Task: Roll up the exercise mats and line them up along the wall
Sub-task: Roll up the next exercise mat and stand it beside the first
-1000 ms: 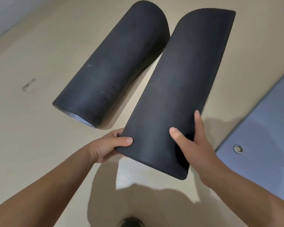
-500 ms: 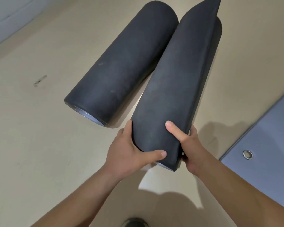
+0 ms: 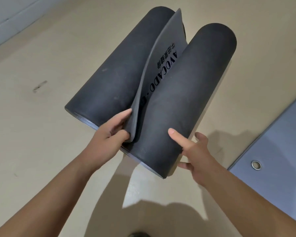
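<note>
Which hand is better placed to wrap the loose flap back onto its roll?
Left. The left hand pinches the flap at its near end, so it can likely fold it over. The right hand only rests on the right roll, on its outer side away from the flap, steadying it.

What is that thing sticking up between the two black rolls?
In the head view, a loose grey flap of mat printed AVOCADO stands between the left roll and the right roll. The left hand pinches its near end.
</note>
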`<state>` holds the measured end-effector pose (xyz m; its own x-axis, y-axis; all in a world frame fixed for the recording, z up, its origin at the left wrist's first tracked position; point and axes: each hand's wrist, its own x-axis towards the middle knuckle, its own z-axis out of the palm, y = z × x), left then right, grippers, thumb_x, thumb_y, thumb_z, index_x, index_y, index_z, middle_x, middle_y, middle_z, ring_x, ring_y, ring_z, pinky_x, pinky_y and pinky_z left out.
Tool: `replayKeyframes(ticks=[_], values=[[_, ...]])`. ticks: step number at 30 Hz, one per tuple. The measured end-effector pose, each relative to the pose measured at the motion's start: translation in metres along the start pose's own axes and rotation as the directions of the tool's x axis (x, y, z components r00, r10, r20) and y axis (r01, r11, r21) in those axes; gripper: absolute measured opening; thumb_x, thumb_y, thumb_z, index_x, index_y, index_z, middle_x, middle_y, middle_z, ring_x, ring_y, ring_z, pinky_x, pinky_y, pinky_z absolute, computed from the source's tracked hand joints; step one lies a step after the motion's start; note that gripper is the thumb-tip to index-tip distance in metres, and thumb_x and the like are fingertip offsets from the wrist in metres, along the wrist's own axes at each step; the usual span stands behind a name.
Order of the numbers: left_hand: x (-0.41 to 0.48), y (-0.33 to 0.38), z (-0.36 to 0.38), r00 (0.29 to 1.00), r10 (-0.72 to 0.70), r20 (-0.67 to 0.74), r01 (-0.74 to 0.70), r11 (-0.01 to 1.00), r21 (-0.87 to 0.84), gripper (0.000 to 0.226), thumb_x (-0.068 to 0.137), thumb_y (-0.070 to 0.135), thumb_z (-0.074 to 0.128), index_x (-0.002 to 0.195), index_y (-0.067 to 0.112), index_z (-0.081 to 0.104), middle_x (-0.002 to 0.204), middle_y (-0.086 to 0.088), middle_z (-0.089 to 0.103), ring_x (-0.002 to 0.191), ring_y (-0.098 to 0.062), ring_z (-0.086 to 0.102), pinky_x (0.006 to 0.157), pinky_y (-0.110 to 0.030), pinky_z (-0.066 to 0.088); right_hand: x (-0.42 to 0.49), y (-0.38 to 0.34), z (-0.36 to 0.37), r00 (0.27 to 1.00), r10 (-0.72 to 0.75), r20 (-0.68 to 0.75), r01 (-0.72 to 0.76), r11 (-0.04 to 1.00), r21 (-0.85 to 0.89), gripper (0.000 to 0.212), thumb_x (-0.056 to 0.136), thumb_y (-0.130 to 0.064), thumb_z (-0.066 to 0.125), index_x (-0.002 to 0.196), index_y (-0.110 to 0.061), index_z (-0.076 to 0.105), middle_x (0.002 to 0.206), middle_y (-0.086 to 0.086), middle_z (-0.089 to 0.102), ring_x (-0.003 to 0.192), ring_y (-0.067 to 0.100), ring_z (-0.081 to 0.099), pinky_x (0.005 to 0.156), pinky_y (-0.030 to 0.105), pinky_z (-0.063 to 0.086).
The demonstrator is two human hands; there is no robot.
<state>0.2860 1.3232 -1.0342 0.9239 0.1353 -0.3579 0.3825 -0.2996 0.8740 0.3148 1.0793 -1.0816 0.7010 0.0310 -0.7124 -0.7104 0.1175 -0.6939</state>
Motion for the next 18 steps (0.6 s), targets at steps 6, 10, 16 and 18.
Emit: replayKeyframes(ticks=[6,10,16,18], values=[[0.012,0.037,0.025,0.996,0.047,-0.070,-0.016,0.918,0.397,0.059,0.084,0.062,0.079,0.132,0.035,0.058,0.125,0.016,0.066,0.114,-0.013,0.065,0.094,-0.035,0.056,0.020,0.014,-0.010,0.961,0.064,0.270,-0.107,0.983,0.149,0.076,0.082,-0.044,0.090,0.150,-0.034,0.057,0.141,-0.004,0.071,0.133,0.026,0.066,0.108,0.055,0.053],[0.014,0.041,0.030,0.997,-0.019,0.071,-0.011,0.917,0.399,0.081,0.077,0.050,0.064,0.157,0.044,0.049,0.128,0.014,0.058,0.119,-0.013,0.061,0.108,-0.043,0.053,0.003,0.003,-0.001,0.990,0.019,0.137,-0.041,0.986,0.162,0.084,0.066,-0.049,0.097,0.141,-0.036,0.062,0.128,-0.011,0.077,0.118,0.017,0.074,0.090,0.040,0.059],[0.027,0.009,0.035,0.952,-0.139,0.274,0.121,0.989,0.081,0.056,0.093,0.012,0.053,0.138,0.041,0.071,0.129,0.007,0.076,0.119,-0.016,0.072,0.101,-0.036,0.059,-0.029,-0.007,0.000,0.984,-0.099,-0.150,0.107,0.993,0.048,0.120,0.051,-0.061,0.100,0.151,-0.034,0.039,0.138,-0.010,0.061,0.118,0.021,0.066,0.086,0.039,0.060],[0.033,-0.002,0.037,0.951,-0.173,0.257,0.158,0.984,0.077,0.053,0.104,0.006,0.044,0.132,0.038,0.075,0.122,0.007,0.079,0.116,-0.018,0.074,0.096,-0.041,0.062,-0.038,-0.004,0.000,0.976,-0.151,-0.159,0.143,0.988,-0.065,0.126,0.054,-0.070,0.092,0.157,-0.045,0.025,0.148,-0.008,0.045,0.126,0.026,0.057,0.088,0.041,0.055]])
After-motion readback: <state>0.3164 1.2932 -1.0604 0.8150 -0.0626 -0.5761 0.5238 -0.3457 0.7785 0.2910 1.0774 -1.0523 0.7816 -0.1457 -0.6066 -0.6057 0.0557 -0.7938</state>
